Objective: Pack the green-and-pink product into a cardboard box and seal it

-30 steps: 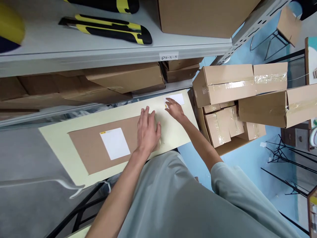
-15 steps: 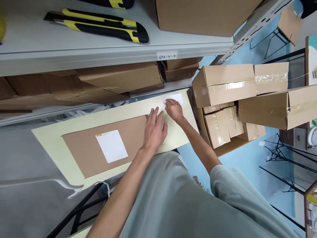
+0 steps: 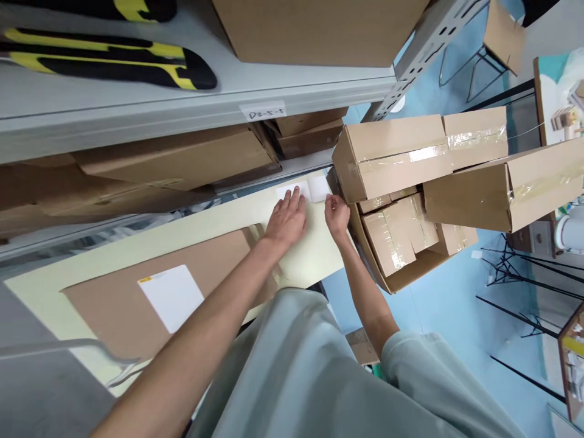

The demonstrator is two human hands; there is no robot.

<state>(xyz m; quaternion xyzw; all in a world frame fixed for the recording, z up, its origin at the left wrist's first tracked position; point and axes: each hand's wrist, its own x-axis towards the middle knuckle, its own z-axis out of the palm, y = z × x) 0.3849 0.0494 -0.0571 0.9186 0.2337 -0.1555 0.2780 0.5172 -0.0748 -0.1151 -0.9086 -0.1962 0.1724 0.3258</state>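
Observation:
My left hand lies flat on a pale yellow table, its fingertips on a small white paper slip at the table's far right corner. My right hand sits just to the right of it, fingers curled at the edge of a second white slip; whether it pinches that slip I cannot tell. A flat brown cardboard sheet with a white label lies on the table to the left, partly hidden by my left forearm.
A grey shelf above the table carries a yellow-and-black utility knife and a cardboard box. Flat cartons fill the shelf below. Taped boxes are stacked at the right over an open carton. Black wire frames lie on the blue floor.
My left hand slid right off the cardboard sheet onto the white slip. My right hand shifted right to the table corner. The view moved, so the table appears shifted left.

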